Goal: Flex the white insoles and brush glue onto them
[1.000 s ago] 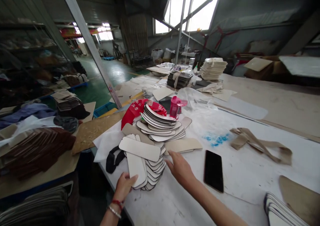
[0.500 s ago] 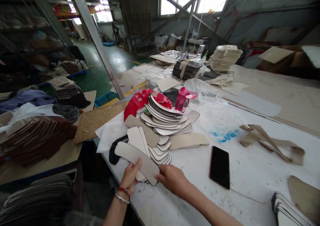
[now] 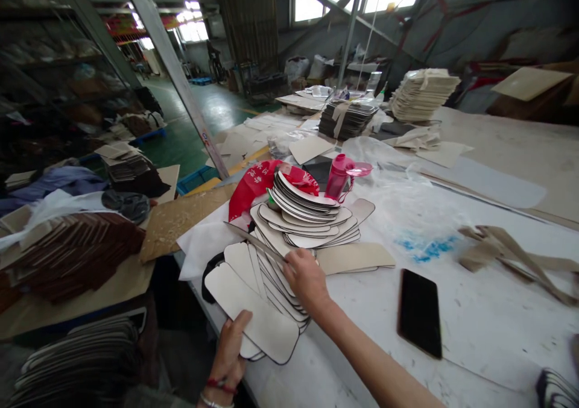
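My left hand (image 3: 230,348) grips a few pale, oblong rounded panels with dark edges, thumb on top. The uppermost pale panel (image 3: 251,311) lies slantwise over other panels on the table. Higher up, my right hand (image 3: 307,278) pinches one end of a tan panel (image 3: 253,238), tilted so that mostly its thin edge shows. Beneath that hand, a fanned row of panels (image 3: 275,281) is partly hidden. Behind it rises a curved stack of similar panels (image 3: 305,206), leaning by a red bag (image 3: 248,185).
A pink bottle (image 3: 338,176) stands behind the stack. To the right are a black phone (image 3: 420,313) and a tan fabric strip (image 3: 511,251). A metal post (image 3: 181,82) rises beyond the table's left edge. Brown bundled pieces (image 3: 85,257) sit at left.
My right hand has left the panel in my left hand, moved up and lifted the tan panel from the pile. The view has shifted slightly left.
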`<state>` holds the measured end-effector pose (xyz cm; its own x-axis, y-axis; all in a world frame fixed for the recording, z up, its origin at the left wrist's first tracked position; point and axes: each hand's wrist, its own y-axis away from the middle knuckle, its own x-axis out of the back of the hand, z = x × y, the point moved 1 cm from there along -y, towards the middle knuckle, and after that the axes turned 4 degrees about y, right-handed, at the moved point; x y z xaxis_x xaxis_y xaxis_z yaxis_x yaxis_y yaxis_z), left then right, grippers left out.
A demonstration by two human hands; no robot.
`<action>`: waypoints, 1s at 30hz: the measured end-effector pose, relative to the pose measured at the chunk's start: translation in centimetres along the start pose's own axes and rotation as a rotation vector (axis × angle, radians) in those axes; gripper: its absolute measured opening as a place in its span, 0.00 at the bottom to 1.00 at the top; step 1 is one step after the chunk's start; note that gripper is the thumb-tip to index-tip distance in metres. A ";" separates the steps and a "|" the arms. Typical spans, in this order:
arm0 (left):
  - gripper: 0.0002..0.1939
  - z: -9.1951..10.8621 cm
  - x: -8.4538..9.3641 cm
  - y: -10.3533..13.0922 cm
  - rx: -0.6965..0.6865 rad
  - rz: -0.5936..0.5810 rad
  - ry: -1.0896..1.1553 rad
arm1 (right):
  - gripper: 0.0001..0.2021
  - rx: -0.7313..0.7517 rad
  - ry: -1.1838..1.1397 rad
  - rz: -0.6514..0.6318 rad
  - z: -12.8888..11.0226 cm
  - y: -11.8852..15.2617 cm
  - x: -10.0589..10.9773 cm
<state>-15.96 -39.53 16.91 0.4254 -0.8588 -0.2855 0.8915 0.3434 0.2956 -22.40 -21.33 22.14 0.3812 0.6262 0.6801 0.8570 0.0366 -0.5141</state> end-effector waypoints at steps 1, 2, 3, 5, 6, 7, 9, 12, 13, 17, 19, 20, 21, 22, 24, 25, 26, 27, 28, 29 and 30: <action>0.18 0.0 0.1 0.2 -0.014 -0.018 0.018 | 0.06 0.183 0.044 0.062 -0.5 1.2 0.1; 0.19 -0.1 0.1 0.4 -0.014 -0.044 0.055 | 0.06 0.364 0.096 0.102 -0.9 2.6 0.1; 0.20 -0.1 0.0 0.6 -0.001 -0.081 0.108 | 0.05 0.519 0.137 0.116 -1.3 4.0 -0.1; 0.20 -0.2 -0.3 1.0 0.041 -0.177 0.221 | 0.04 0.717 0.178 0.079 -1.6 7.0 -0.7; 0.22 -0.3 -0.5 1.1 0.057 -0.218 0.261 | 0.03 0.760 0.180 0.046 -1.6 8.2 -0.9; 0.23 -0.4 -0.6 1.2 0.065 -0.240 0.272 | 0.02 0.781 0.176 0.011 -1.4 9.3 -1.1; 0.22 -0.7 -0.8 1.2 0.044 -0.188 0.208 | 0.03 0.813 0.140 -0.070 -0.8 10.5 -0.9; 0.17 -0.6 -0.6 1.2 -0.007 -0.007 0.076 | 0.07 0.786 0.060 -0.128 1.1 10.3 0.3; 0.17 -0.4 -0.3 1.4 -0.029 0.034 0.057 | 0.13 0.738 0.062 -0.106 1.9 9.8 0.6; 0.13 0.7 1.9 3.2 -0.036 0.164 0.024 | 0.41 0.628 0.214 -0.042 4.8 7.2 -0.2; 0.14 0.8 3.5 4.2 -0.026 0.192 0.008 | 0.38 0.677 0.286 -0.040 5.2 6.3 -1.9; 0.15 0.6 4.2 4.6 -0.018 0.190 -0.009 | 0.31 0.694 0.312 -0.015 5.1 5.9 -2.9; 0.16 0.3 5.0 4.9 -0.010 0.178 -0.035 | 0.25 0.704 0.330 0.031 5.0 5.7 -3.8; 0.17 0.0 5.7 5.0 0.000 0.162 -0.069 | 0.21 0.709 0.339 0.084 4.8 5.5 -4.7; 0.19 -0.9 6.9 5.1 0.000 0.131 -0.130 | 0.17 0.710 0.334 0.172 4.4 5.2 -5.8; 0.19 -1.3 7.4 5.0 -0.015 0.121 -0.148 | 0.15 0.710 0.329 0.198 4.3 5.1 -6.2; 0.20 -1.7 7.8 5.0 -0.037 0.111 -0.155 | 0.15 0.713 0.325 0.215 4.3 5.0 -6.3; 0.21 -2.0 8.1 4.9 -0.058 0.103 -0.158 | 0.15 0.714 0.320 0.223 4.4 4.9 -6.2; 0.23 -2.3 8.2 4.9 -0.072 0.099 -0.160 | 0.16 0.716 0.313 0.223 4.5 4.8 -6.0; 0.26 -2.6 8.2 5.0 -0.077 0.099 -0.164 | 0.17 0.716 0.300 0.217 4.6 4.6 -5.7; 0.29 -2.9 8.1 5.0 -0.075 0.103 -0.166 | 0.19 0.716 0.278 0.210 4.7 4.4 -5.1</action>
<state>-7.60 -43.64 13.46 0.4889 -0.8664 -0.1013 0.8564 0.4547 0.2445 -22.21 -20.72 13.91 0.6638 0.4617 0.5884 0.3620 0.4902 -0.7929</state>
